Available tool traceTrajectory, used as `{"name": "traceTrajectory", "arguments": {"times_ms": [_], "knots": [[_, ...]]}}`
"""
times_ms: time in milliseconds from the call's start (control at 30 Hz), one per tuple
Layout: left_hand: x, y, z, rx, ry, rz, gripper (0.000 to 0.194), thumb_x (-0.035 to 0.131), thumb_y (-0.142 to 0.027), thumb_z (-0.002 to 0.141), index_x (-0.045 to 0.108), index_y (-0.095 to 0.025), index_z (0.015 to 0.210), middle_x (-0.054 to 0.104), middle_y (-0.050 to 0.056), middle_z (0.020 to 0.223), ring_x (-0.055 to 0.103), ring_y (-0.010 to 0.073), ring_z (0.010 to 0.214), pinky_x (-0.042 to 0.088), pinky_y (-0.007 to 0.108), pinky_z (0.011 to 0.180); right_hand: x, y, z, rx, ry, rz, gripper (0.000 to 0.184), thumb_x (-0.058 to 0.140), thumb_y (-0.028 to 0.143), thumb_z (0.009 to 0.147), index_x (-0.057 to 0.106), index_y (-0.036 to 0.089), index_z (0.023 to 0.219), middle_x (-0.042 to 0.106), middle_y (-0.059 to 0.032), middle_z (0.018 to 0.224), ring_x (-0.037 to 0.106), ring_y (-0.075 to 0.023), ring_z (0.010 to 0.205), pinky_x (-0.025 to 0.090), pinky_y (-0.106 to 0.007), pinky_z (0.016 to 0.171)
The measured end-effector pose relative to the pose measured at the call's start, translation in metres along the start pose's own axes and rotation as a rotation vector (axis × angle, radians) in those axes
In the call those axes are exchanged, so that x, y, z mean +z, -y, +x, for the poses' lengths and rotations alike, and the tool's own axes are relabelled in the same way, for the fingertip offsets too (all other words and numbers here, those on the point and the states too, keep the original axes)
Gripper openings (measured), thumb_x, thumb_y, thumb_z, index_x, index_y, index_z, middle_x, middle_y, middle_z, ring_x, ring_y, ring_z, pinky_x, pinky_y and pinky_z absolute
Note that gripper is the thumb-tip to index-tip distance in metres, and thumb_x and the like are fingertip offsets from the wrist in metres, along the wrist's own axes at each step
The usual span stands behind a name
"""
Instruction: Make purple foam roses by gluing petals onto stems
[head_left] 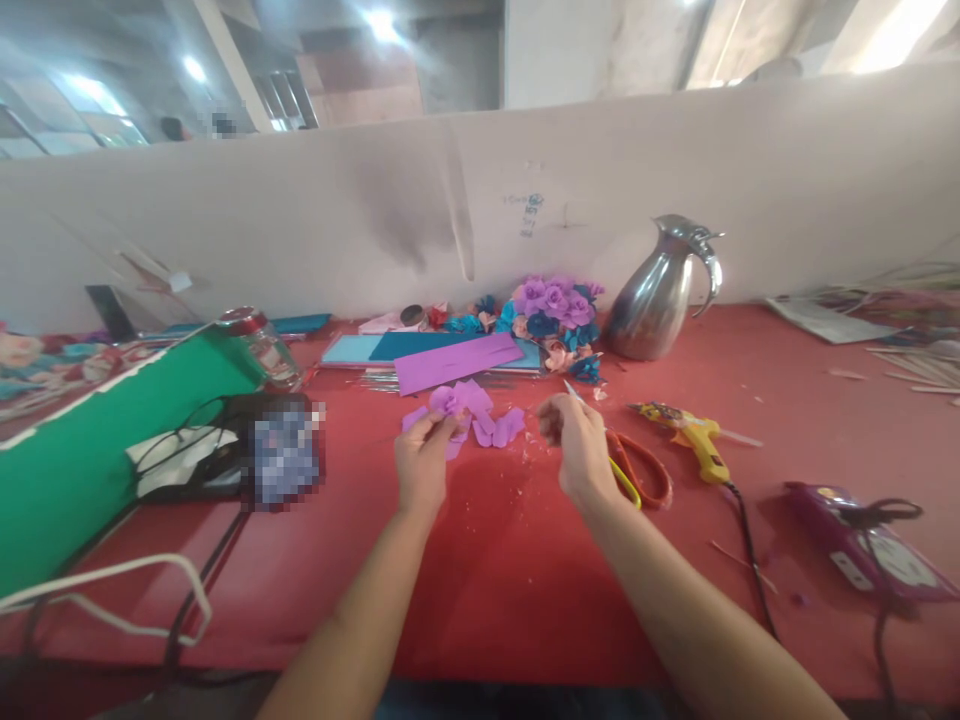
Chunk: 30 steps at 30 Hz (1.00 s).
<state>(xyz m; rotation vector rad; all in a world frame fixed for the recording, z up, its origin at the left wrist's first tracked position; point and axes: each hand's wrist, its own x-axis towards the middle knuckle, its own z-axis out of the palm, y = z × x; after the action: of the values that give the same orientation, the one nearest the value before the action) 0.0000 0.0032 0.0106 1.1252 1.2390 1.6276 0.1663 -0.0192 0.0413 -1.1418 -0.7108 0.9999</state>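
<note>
Flower of purple paper held at the fingertips of the left hand, thumb and fingers pinched on it; position: middle of the red tabletop, just near side of the purple strip. Right hand: fingers curled inward, apart from the flower; cannot tell whether anything is between them. Loose purple petals lie between the hands. Scissors with orange and yellow handles lie partly hidden behind the right hand; contact cannot be determined. Yellow glue gun farther right, with purple device at the near right. Far side: bunch of purple, blue and peach flowers, with steel jug to its right. Clear jar, red-lidded, at far left, beside the green panel.
</note>
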Motion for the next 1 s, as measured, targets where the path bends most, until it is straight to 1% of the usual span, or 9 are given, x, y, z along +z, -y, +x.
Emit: {"name": "traceTrajectory", "arguments": {"times_ms": [67,167,333,500,633,733,833,900,1000], "knots": [[-0.002,-0.002,0.003,-0.005,-0.028,-0.036,0.019,0.074,-0.034,0.067,0.073,-0.016,0.071,0.068,0.001,0.067,0.06,0.0141,0.068,0.046,0.025,0.07,-0.005,-0.001,0.01,-0.014,-0.06,0.007,0.018,0.05,0.032,0.063,0.057,0.018,0.055,0.051,0.0028,0.047,0.044,-0.0101,0.046,0.031,-0.022,0.044],[-0.002,-0.006,0.006,-0.01,-0.071,-0.088,0.024,0.076,-0.037,0.064,0.071,-0.015,0.073,0.069,0.002,0.07,0.06,0.0142,0.07,0.046,0.025,0.069,-0.009,-0.008,0.02,-0.048,-0.043,-0.088,0.019,0.048,0.033,0.065,0.058,0.018,0.058,0.052,0.0021,0.049,0.046,-0.0114,0.047,0.034,-0.023,0.046],[-0.006,-0.002,0.015,0.003,-0.151,-0.173,0.027,0.078,-0.038,0.062,0.069,-0.014,0.071,0.065,0.001,0.067,0.056,0.0116,0.066,0.042,0.022,0.063,-0.005,-0.035,0.02,-0.248,0.126,-0.623,0.023,0.048,0.03,0.076,0.068,0.02,0.075,0.068,-0.0025,0.068,0.058,-0.0172,0.063,0.043,-0.027,0.061],[-0.012,0.007,0.025,-0.023,-0.16,-0.201,0.027,0.078,-0.036,0.062,0.068,-0.014,0.075,0.064,-0.001,0.067,0.053,0.01,0.064,0.039,0.021,0.062,0.026,-0.051,0.007,-0.544,0.463,-1.203,0.024,0.051,0.018,0.078,0.074,0.02,0.082,0.073,-0.0071,0.086,0.059,-0.0217,0.089,0.041,-0.032,0.085],[-0.012,0.014,0.027,-0.059,-0.096,-0.247,0.028,0.076,-0.038,0.064,0.06,-0.016,0.07,0.058,-0.003,0.062,0.052,0.0094,0.059,0.041,0.022,0.061,0.054,-0.053,0.001,-0.638,0.523,-1.459,0.022,0.054,0.025,0.082,0.073,0.019,0.089,0.071,-0.011,0.097,0.054,-0.0268,0.103,0.037,-0.038,0.088],[-0.013,0.019,0.027,-0.088,-0.051,-0.237,0.029,0.072,-0.041,0.067,0.054,-0.018,0.069,0.055,-0.004,0.061,0.052,0.0101,0.059,0.042,0.022,0.06,0.063,-0.057,0.002,-0.676,0.55,-1.519,0.022,0.051,0.021,0.084,0.073,0.017,0.086,0.071,-0.0129,0.096,0.054,-0.028,0.1,0.037,-0.04,0.085],[-0.014,0.025,0.027,-0.041,-0.044,-0.157,0.029,0.067,-0.041,0.073,0.05,-0.018,0.068,0.051,-0.005,0.06,0.048,0.0087,0.057,0.039,0.02,0.058,0.063,-0.061,0.003,-0.702,0.528,-1.47,0.024,0.048,0.016,0.085,0.072,0.017,0.084,0.071,-0.0145,0.093,0.056,-0.0285,0.097,0.037,-0.042,0.084],[-0.015,0.027,0.027,-0.001,-0.04,-0.098,0.027,0.064,-0.041,0.076,0.051,-0.018,0.068,0.048,-0.005,0.06,0.044,0.008,0.055,0.036,0.019,0.056,0.059,-0.062,0.004,-0.688,0.46,-1.376,0.023,0.049,0.017,0.085,0.072,0.018,0.086,0.071,-0.0144,0.093,0.057,-0.0283,0.096,0.038,-0.041,0.085],[-0.014,0.025,0.026,0.001,-0.066,-0.036,0.025,0.064,-0.04,0.076,0.053,-0.018,0.068,0.052,-0.004,0.061,0.044,0.0088,0.056,0.035,0.019,0.055,0.051,-0.06,0.008,-0.557,0.326,-1.125,0.022,0.049,0.019,0.083,0.07,0.02,0.091,0.071,-0.0105,0.094,0.061,-0.0235,0.087,0.043,-0.035,0.078]]}}
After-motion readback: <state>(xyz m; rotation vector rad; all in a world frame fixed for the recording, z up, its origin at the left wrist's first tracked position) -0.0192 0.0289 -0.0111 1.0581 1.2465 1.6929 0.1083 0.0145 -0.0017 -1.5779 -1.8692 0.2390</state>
